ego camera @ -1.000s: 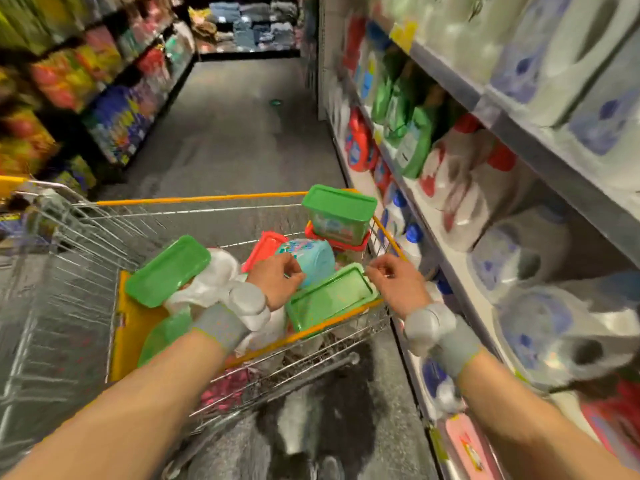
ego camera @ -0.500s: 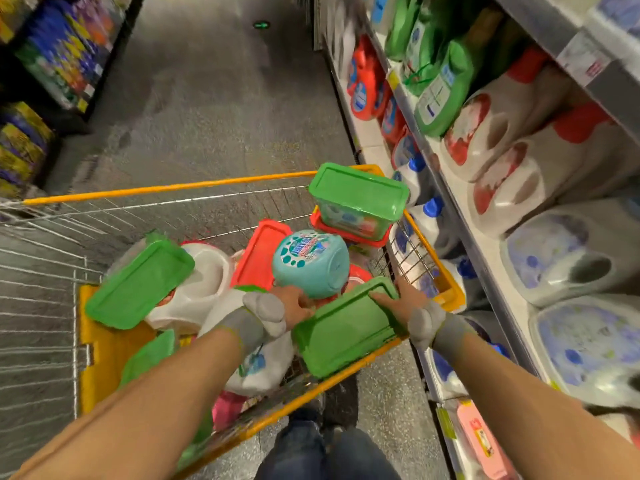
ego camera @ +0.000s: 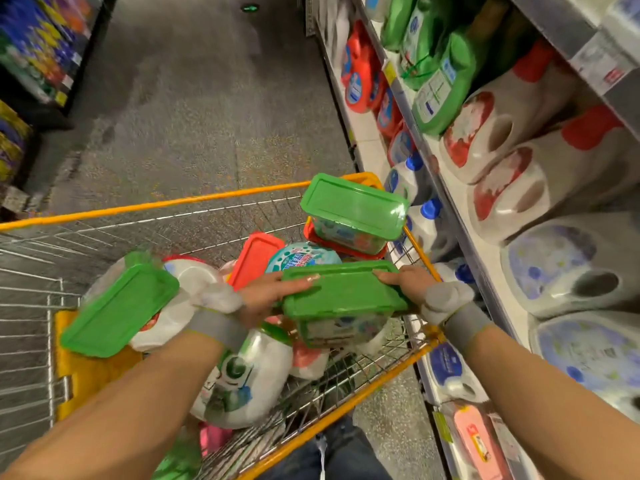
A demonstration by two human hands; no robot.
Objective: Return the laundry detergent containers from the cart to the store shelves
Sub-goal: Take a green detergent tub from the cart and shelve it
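A clear detergent tub with a green lid (ego camera: 343, 294) sits high in the wire cart (ego camera: 367, 396), near its right side. My left hand (ego camera: 273, 292) grips the tub's left end, thumb lying on the lid. At the opposite end my right hand (ego camera: 405, 284) grips it too. Behind it lie a teal round tub (ego camera: 301, 256), a red lid (ego camera: 254, 258) and another green-lidded tub (ego camera: 353, 211) stacked on a red-lidded one. A third green lid (ego camera: 119, 308) rests on white bottles at the left. The store shelves (ego camera: 460, 233) run along the right.
The shelves carry white jugs with red caps (ego camera: 512, 181), white jugs with blue print (ego camera: 561, 265), green pouches (ego camera: 440, 88) and red bottles (ego camera: 360, 74). A white bottle with a green logo (ego camera: 242, 372) lies low in the cart. Grey aisle floor (ego camera: 194, 116) stretches ahead; another shelf stands far left.
Both hands moved from the cart's contents onto the ends of the near green-lidded tub and raised it slightly. The view tilted further down.
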